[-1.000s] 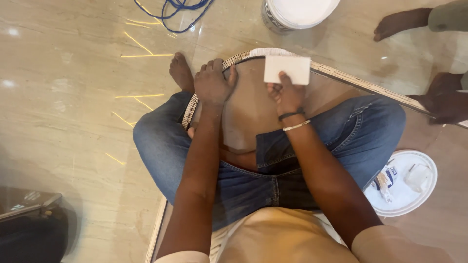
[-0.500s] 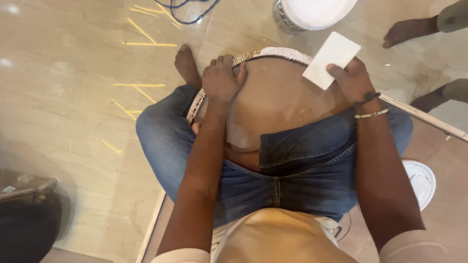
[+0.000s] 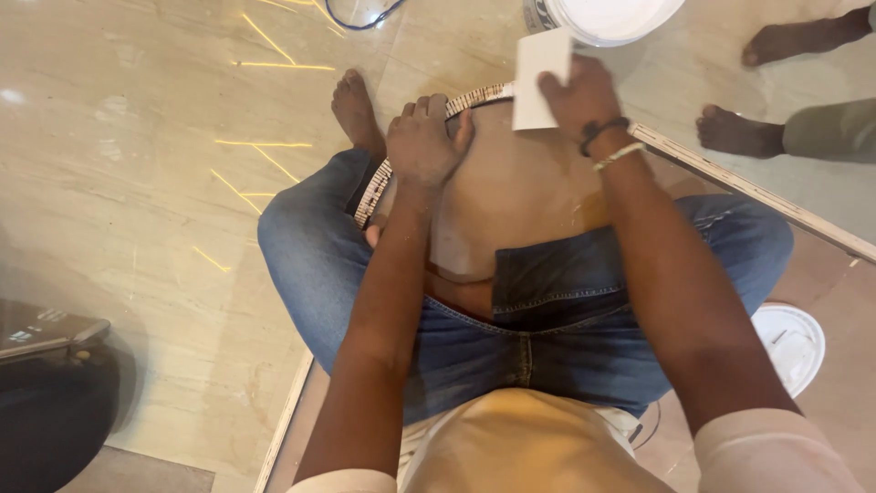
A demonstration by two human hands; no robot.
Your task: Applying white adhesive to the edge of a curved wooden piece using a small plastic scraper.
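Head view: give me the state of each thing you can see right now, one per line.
Left hand: gripping the rounded board's patterned edge.
Right hand: pressing a white sheet to the board.
White sheet: flat, partly over the board's rim.
Rounded board: lying across the lap, surface bare.
White bucket: upright, open, cut off by the frame.
White lid: lying flat on the floor.

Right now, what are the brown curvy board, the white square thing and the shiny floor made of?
The board looks like plywood: a smooth brown face and a pale, striped, layered edge under the left hand. The white sheet pressed by the right hand is flat and matte, maybe paper or sanding paper; I cannot tell which. The floor looks like polished stone or tile, glossy with light reflections.
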